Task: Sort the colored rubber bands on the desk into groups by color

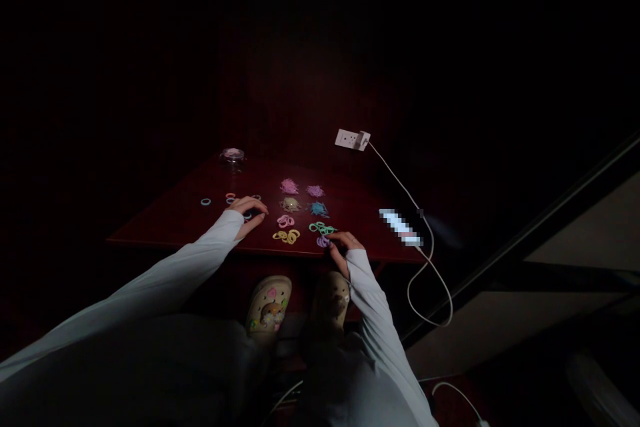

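Sorted hair ties lie on a dark red table (165,223). My left hand (249,208) is over loose mixed ties at the left, thumb and fingers apart; part of the ties is hidden under it. Near it are an orange tie (231,195) and a blue tie (205,201). At the front edge, my right hand (346,242) has thumb and forefinger around purple hair ties (322,241). Green hair ties (320,227) lie just behind those. To the left are yellow hair ties (287,237) and pink hair ties (285,221).
Small heaps of thin bands, pink (289,186), purple (315,191), beige (290,204) and blue (317,209), lie farther back. A clear round container (233,155) stands back left. A lit, blurred phone (401,227) charges at right, its white cable (395,177) running to a socket (349,139).
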A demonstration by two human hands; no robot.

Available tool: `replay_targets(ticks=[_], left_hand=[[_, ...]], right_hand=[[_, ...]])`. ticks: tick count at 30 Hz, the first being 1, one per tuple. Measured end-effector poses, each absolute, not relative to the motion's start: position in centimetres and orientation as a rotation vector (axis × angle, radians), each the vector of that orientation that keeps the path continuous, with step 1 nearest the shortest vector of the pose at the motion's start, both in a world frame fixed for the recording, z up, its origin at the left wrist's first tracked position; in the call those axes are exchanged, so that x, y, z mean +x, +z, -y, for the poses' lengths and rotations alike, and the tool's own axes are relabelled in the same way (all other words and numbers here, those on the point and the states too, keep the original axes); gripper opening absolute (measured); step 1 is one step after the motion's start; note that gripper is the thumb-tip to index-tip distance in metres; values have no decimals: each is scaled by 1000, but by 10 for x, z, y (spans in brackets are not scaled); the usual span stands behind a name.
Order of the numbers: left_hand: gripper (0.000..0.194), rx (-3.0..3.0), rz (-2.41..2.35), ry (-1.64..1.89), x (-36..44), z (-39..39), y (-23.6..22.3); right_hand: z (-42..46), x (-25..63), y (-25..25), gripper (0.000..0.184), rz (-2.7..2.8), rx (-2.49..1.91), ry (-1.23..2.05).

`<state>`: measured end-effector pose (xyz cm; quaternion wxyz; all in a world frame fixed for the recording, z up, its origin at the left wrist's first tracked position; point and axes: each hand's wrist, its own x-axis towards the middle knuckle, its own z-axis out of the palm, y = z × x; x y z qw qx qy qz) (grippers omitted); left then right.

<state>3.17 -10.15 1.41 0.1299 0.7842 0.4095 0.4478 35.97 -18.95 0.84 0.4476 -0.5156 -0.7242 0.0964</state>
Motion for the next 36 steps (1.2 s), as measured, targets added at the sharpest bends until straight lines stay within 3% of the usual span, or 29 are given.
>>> replay_targets(ticks=[12, 21, 30, 36], left_hand=[[22, 2237, -1109, 1268, 27, 84, 3], [25, 2237, -1128, 1246, 26, 82, 2], [27, 2241, -1162, 1261, 28, 84, 2], [27, 2234, -1152, 1293, 28, 84, -1]], right_hand=[[183, 351, 8, 41, 1624, -1311, 265], [183, 351, 4, 37, 1538, -1312, 427], [176, 351, -9, 45, 1436, -1279, 423], [181, 359, -5, 33, 1566, -1301, 348]])
